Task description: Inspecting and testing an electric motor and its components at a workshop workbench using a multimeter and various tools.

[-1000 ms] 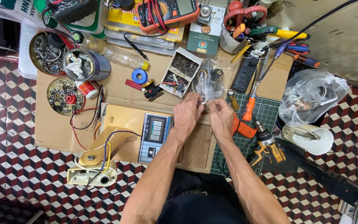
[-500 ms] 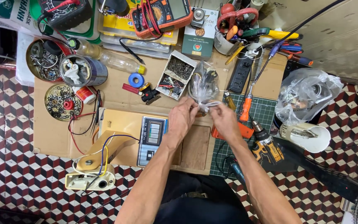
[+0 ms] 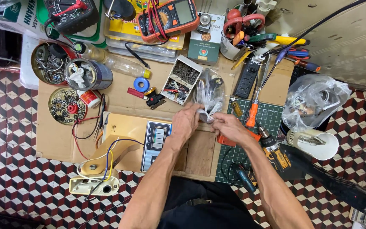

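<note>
Item: clear plastic bag, just above the beige control panel. We pinch its gathered neck with left hand and right hand, both grips pressed together. We judge it soft, light, slippery; best held at the neck.

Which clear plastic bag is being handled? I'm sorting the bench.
The small one at the bench's middle, pinched by the left hand and right hand; the larger bag lies untouched at right.
</note>
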